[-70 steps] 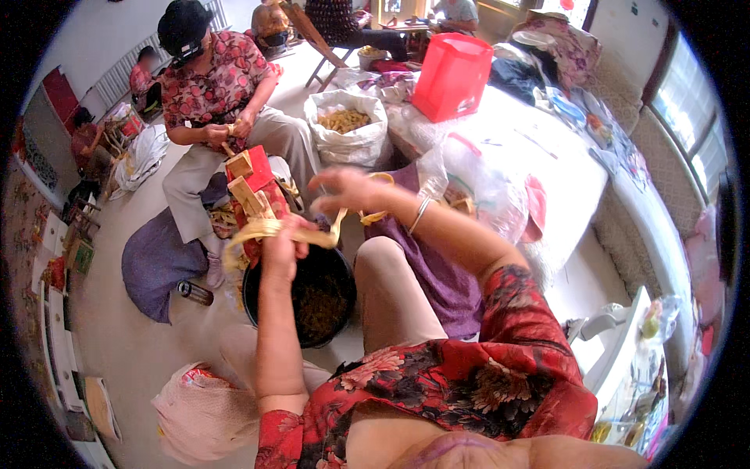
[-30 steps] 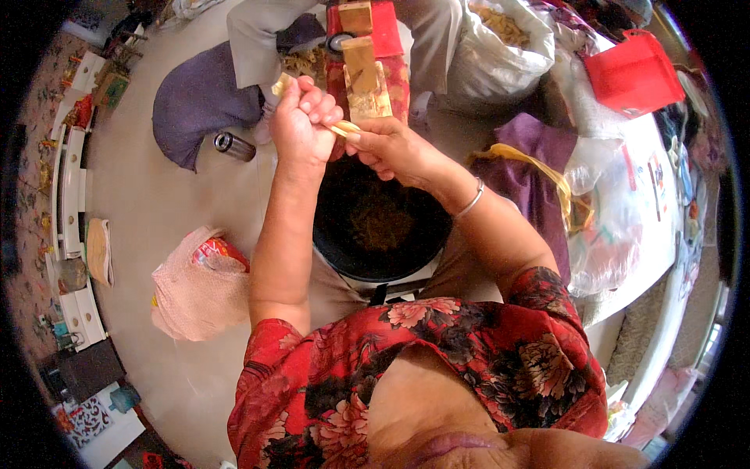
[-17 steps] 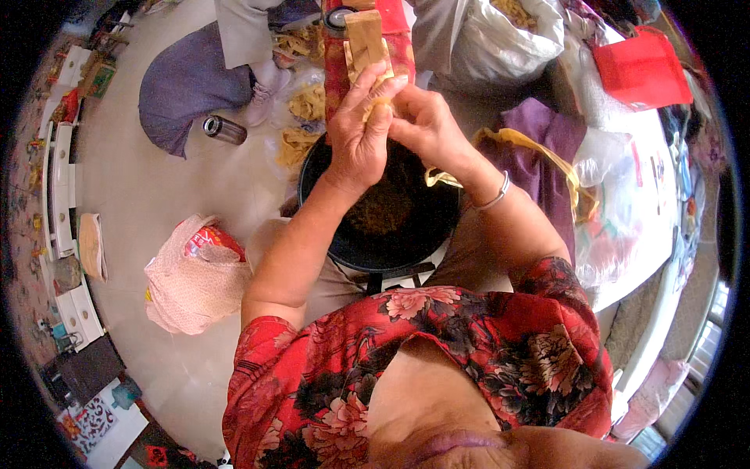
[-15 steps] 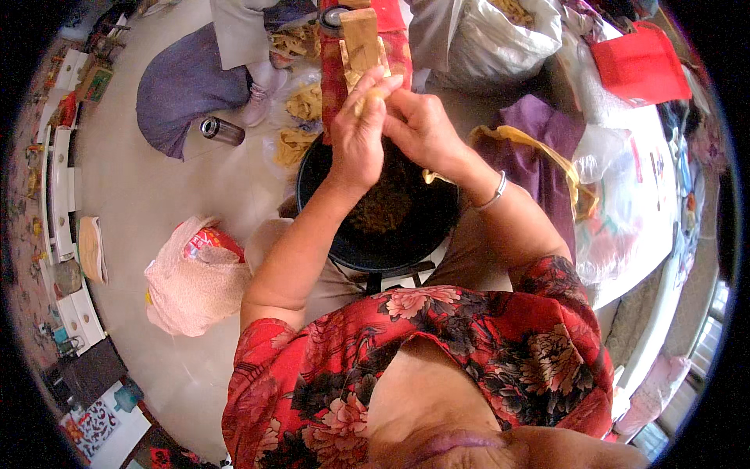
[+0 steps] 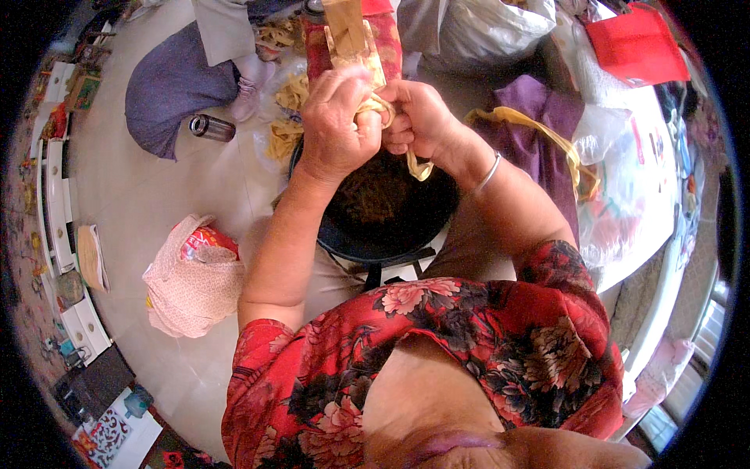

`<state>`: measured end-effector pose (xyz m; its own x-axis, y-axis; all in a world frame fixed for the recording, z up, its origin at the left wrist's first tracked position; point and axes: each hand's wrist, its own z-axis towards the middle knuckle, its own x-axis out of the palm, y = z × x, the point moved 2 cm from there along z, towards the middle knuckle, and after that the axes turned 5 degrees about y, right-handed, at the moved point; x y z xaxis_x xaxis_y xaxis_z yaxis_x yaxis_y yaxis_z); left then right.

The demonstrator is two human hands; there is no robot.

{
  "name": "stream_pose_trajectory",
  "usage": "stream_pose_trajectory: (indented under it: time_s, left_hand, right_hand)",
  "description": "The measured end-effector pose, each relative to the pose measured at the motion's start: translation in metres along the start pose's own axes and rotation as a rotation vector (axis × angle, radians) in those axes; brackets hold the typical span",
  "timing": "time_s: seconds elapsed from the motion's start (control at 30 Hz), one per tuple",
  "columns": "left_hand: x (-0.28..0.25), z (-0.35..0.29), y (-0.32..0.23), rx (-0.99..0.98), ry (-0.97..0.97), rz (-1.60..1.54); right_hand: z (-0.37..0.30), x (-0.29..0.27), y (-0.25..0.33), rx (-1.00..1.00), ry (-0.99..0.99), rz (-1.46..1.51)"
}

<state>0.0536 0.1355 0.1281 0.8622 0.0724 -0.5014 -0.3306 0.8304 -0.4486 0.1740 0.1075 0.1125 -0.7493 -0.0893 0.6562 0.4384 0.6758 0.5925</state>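
My left hand (image 5: 337,125) is curled closed round a pale yellow strip (image 5: 420,167), and its fingers are partly blurred. My right hand (image 5: 422,121) pinches the same strip just beside it. One loop of the strip passes between the hands, and a loose end hangs below my right fingers. Whether it is cloth or something else, I cannot tell. Right beyond my hands, a wooden block (image 5: 344,27) stands in a pronged wooden piece on a red patterned cover (image 5: 319,53). Under my wrists is a dark round basin (image 5: 375,248) with brown matter (image 5: 371,195) inside.
Yellow strips (image 5: 283,139) lie in heaps left of the basin, near a dark tumbler (image 5: 212,127) and another person's shoe (image 5: 247,98). A pink bag (image 5: 195,289) rests on the floor at left. At right are a purple cloth (image 5: 531,117), a white sack (image 5: 492,39) and a red bag (image 5: 641,45).
My left hand has turned and curled closed, its back now showing. My right hand has shifted slightly, and more of the strip shows between and below the hands.
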Motion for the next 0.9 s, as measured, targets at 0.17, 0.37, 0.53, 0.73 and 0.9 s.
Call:
stream_pose_trajectory:
  time_s: [0.17,0.37,0.53,0.73,0.9]
  left_hand:
    - [0.000,-0.008,0.007,-0.370,0.065,-0.262]
    - [0.000,-0.010,0.015,-1.003,0.153,-1.003]
    - [-0.009,-0.008,0.025,-0.748,0.327,-0.565]
    - [-0.018,0.002,0.006,-0.550,0.223,-0.225]
    - [-0.020,0.008,-0.003,-0.301,0.302,-0.271]
  right_hand:
    - [-0.002,-0.012,0.014,-0.073,0.148,-0.285]
    - [-0.009,-0.006,0.019,-0.596,-0.192,-0.958]
    - [-0.011,-0.008,0.022,-0.233,0.118,-0.486]
    - [-0.009,-0.016,0.019,-0.182,0.502,-0.031]
    - [-0.010,-0.015,0.021,-0.252,0.178,-0.185]
